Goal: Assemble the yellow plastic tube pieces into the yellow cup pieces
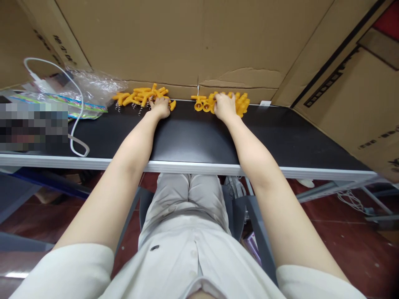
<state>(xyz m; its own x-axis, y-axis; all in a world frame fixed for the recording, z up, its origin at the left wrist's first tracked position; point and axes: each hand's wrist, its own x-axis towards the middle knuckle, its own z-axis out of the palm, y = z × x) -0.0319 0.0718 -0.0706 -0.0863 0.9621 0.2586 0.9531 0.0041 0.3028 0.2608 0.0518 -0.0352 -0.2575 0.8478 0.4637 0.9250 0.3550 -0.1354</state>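
Observation:
Yellow T-handled corkscrews (pixel 145 97) with bare metal spirals lie in a loose pile at the back of the black table. My left hand (pixel 160 108) is at the pile's right end, fingers curled round a corkscrew mostly hidden beneath them; a yellow handle end (pixel 172 105) shows beside it. Farther right stands a tight group of yellow plastic pieces with round, cup-like ends (pixel 198 106). Over this group is my right hand (pixel 225 106), its fingers bent down onto one of the pieces. The fingertips are partly hidden there.
Tall cardboard (pixel 193 45) walls the back and right of the black table (pixel 193 137). At left lie clear plastic bags (pixel 93 89) and a white cable (pixel 81 110) looping toward the front edge. A small white tag (pixel 265 103) sits right of the yellow group.

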